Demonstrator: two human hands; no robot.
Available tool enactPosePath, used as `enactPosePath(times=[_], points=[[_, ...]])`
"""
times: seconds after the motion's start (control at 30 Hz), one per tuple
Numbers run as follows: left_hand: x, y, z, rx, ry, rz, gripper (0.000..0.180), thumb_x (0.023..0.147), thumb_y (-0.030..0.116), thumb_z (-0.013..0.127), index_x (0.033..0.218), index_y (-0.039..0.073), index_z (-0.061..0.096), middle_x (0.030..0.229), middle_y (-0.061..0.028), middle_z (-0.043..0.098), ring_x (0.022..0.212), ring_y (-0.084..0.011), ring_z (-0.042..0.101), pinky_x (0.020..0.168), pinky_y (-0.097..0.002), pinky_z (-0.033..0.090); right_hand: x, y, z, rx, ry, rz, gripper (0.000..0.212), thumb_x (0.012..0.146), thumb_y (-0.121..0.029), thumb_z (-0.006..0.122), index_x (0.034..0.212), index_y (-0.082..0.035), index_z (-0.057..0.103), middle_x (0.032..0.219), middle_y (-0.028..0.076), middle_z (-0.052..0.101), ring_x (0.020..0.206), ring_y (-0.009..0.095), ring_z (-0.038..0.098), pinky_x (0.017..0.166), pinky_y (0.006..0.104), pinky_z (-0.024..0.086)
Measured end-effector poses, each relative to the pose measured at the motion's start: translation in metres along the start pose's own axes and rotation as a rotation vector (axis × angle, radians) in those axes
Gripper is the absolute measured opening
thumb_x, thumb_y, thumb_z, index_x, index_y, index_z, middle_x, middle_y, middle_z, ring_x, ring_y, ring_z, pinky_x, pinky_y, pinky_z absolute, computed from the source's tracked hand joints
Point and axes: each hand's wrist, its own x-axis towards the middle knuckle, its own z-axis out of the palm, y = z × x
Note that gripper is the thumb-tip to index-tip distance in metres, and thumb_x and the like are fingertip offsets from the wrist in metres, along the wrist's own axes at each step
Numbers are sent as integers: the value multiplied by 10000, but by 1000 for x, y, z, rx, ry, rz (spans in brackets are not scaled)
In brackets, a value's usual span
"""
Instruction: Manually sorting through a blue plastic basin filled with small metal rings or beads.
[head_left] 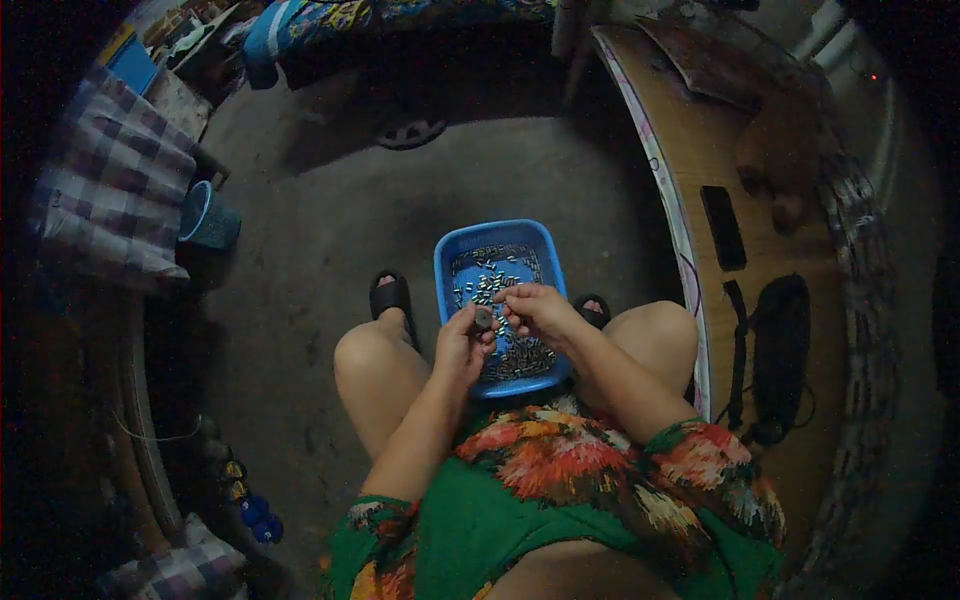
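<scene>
A blue plastic basket (446,262) rests in front of me between my knees. Many small shiny metal cylinders (490,268) lie loose in it, some on its bare blue bottom and more heaped at the near end. My left hand (462,346) is closed around a small dark round piece (483,319) above the basket's left side. Close by on the right, my right hand (540,312) has thumb and fingertips pinched together over the cylinders. What sits in that pinch is too small to make out.
To the right runs a wooden bench (715,300) bearing a dark phone (723,228) and a black bag (780,345). A blue bin (212,222) stands at the left beside a checked cloth (120,190). Blue round objects (260,518) lie on the floor (290,330) at lower left.
</scene>
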Motion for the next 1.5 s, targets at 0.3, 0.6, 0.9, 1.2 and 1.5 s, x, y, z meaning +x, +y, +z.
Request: enactPosePath(times=[0.3, 0.6, 0.9, 1.2, 1.5], points=[[-1, 0, 4, 78, 23, 21, 243, 866, 273, 443, 861, 37, 499, 696, -76, 534, 534, -112, 455, 430, -209, 363, -2, -2, 3, -53, -22, -32, 119, 807, -92, 524, 894, -12, 535, 714, 29, 551, 545, 76, 479, 435, 183, 367], [-4, 2, 9, 137, 33, -9, 264, 839, 313, 496, 842, 50, 521, 697, -52, 546, 543, -105, 474, 447, -210, 383, -4, 4, 7, -199, 46, -52, 126, 762, -183, 613, 813, -73, 579, 673, -16, 543, 519, 45, 432, 429, 172, 293], [-4, 0, 8, 108, 65, -32, 243, 830, 313, 515, 821, 71, 535, 700, -32, 552, 546, -113, 488, 442, -214, 392, -6, 2, 14, -233, 89, -49, 130, 756, -195, 617, 820, -86, 585, 705, -17, 574, 565, 37, 467, 451, 168, 299], [-9, 4, 14, 111, 27, -27, 206, 843, 283, 502, 823, 79, 525, 674, -12, 537, 548, -95, 497, 448, -207, 424, -9, 0, 17, -300, 50, -195, 185, 712, -175, 665, 797, -34, 582, 718, 31, 580, 646, 107, 526, 581, 242, 416], [-3, 2, 3, 46, -8, 42, 291, 842, 331, 490, 884, 45, 517, 733, -75, 563, 575, -132, 495, 469, -238, 399, 1, 7, 2, -48, 56, 0, 144, 806, -136, 506, 918, -46, 498, 690, 7, 518, 544, 62, 448, 404, 186, 325]])
